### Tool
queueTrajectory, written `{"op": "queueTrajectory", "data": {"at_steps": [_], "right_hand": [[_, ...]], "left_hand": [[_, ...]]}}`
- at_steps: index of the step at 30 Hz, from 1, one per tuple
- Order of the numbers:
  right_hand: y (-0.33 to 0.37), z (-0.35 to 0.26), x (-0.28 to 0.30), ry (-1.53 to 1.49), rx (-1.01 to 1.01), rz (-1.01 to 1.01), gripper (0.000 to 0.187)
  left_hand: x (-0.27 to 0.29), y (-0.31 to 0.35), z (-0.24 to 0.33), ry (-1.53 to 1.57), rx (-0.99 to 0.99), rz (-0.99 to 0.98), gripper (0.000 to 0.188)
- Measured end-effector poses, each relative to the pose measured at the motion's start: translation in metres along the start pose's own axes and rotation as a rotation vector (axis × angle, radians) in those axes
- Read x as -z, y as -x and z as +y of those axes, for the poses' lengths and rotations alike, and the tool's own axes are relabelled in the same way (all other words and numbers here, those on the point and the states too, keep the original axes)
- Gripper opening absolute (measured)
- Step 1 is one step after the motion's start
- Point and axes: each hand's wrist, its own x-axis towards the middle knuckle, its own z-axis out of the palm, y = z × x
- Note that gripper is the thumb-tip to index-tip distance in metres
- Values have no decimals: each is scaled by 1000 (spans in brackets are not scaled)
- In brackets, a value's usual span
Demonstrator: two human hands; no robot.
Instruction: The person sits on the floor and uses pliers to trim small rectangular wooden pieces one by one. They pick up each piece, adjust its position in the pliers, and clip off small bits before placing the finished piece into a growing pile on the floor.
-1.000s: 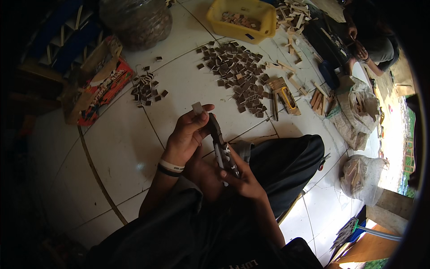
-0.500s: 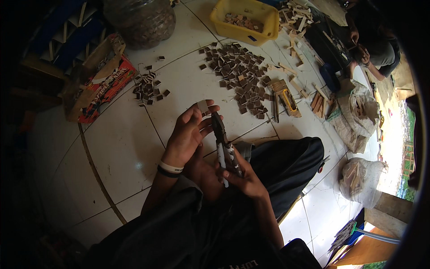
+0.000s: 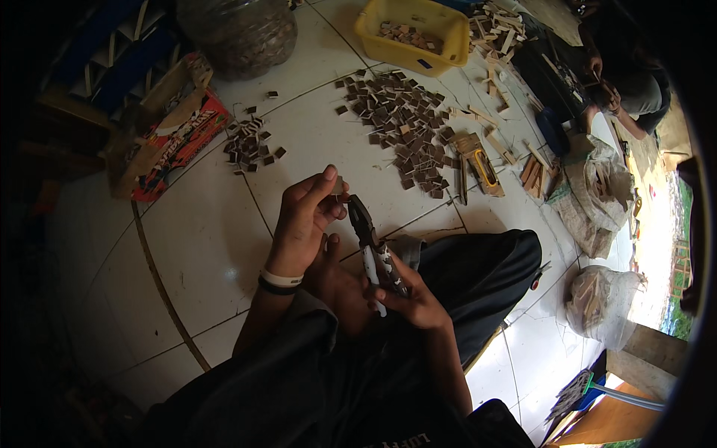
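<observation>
Between the thumb and fingers of my left hand (image 3: 305, 216) is a small square tile (image 3: 337, 186), held up over the floor. My right hand (image 3: 409, 297) is wrapped round the white-and-dark handles of a pair of pliers (image 3: 367, 231). The dark jaws of the pliers point up and away, close beside the tile and my left fingertips; whether they touch it I cannot tell. Ahead on the floor lies a wide pile of small brown square pieces (image 3: 403, 127), some with thin pins sticking out. To the left is a smaller heap of similar pieces (image 3: 248, 147).
A yellow tub (image 3: 411, 56) with square pieces stands at the back, beside wood offcuts (image 3: 497, 30). A yellow-and-black cutter (image 3: 487, 170) lies right of the pile. Cardboard box (image 3: 175, 142) and clear bag (image 3: 237, 37) stand left; sacks (image 3: 594, 190) and a co-worker's hands (image 3: 609, 93) are right.
My left thumb has swung upright against the tile and the fingers have curled in. The tile has turned and dropped slightly. The plier jaws have shifted a little down and left.
</observation>
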Motion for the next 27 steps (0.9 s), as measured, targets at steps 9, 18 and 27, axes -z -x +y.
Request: {"op": "queueTrajectory", "data": {"at_steps": [9, 18, 27], "right_hand": [[2, 7, 11, 28, -36, 0, 80], [-1, 3, -4, 66, -38, 229, 75], [10, -31, -25, 35, -194, 292, 75]], "left_hand": [[-7, 1, -4, -73, -125, 50, 33], [-6, -1, -9, -280, -323, 73, 32], [-9, -1, -14, -429, -294, 14, 29]]}}
